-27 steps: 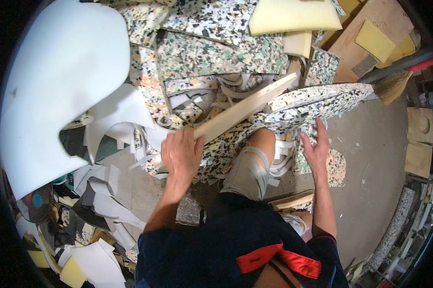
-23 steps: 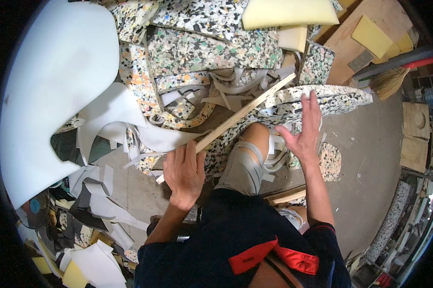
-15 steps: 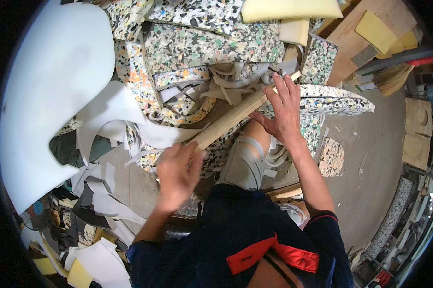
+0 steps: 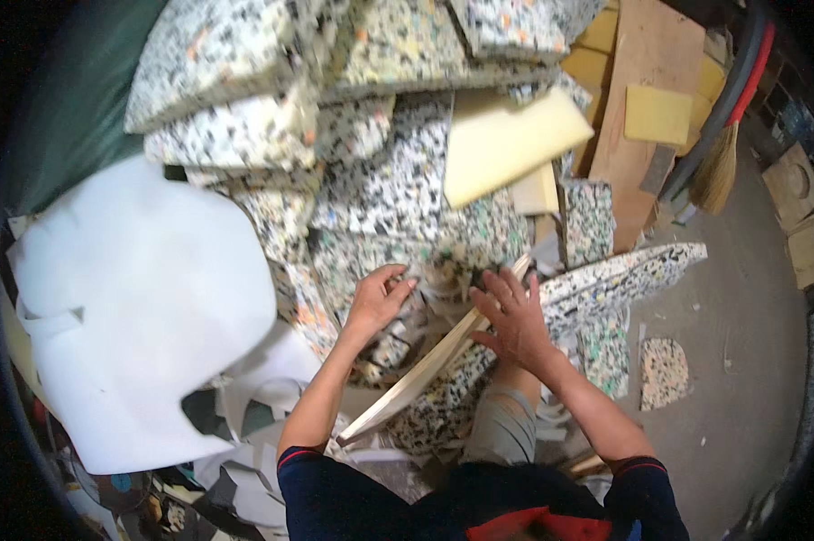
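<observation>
A long pale wooden slat (image 4: 416,379) slants up from near my left elbow to its far end, showing its narrow edge. My right hand (image 4: 519,329) is at its far part, fingers spread over one side and thumb on the other, with the slat between them. Off the slat and further left, my left hand (image 4: 377,305) hovers over the foam pile. Its fingers are loosely curled, thumb and forefinger a little apart, and nothing shows between them. My bent knee in grey trousers (image 4: 504,424) is under the right hand, beside a long curved speckled foam piece (image 4: 623,279).
Speckled foam blocks (image 4: 380,171) are piled ahead, with a yellow foam slab (image 4: 506,144) on them. A big white sheet (image 4: 154,316) bulges at the left. At the right are a plywood board (image 4: 646,45), a straw broom (image 4: 715,176) and a foam offcut (image 4: 664,371) on the floor.
My left hand has let go of the slat's near part and moved forward over the foam. The slat has turned onto its edge in my right hand. The whole view has tipped further ahead.
</observation>
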`<state>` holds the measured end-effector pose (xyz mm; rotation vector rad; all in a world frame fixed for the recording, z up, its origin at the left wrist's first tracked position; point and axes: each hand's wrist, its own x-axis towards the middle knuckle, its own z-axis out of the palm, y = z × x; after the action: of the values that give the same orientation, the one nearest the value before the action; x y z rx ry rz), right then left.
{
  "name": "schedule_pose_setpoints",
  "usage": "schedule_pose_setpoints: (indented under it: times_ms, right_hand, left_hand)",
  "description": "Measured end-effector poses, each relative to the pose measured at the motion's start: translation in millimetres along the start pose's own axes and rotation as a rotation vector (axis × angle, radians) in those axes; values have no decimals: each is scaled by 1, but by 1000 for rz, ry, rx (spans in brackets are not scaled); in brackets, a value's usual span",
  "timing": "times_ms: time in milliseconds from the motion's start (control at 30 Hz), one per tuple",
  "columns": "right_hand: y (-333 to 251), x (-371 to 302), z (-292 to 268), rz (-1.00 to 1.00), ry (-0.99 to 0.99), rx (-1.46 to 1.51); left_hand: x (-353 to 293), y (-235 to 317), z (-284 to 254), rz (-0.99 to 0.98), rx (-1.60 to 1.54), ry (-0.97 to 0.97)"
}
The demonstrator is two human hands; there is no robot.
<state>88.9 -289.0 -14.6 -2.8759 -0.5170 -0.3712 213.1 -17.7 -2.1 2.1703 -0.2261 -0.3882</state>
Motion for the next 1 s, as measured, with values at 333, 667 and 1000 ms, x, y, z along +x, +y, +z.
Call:
schedule_pose_setpoints:
  times_ms: [333, 667, 1000]
  right_hand:
    - [-13, 72, 38, 54, -10, 279]
    - [48, 58, 15, 329, -77, 623]
    - [-1, 303, -39, 454, 267, 1311]
  left_hand:
    - [5, 122, -138, 808, 548, 902]
    - [-40, 279, -321, 1066, 150, 860]
    - [-58, 302, -356, 801, 114, 834]
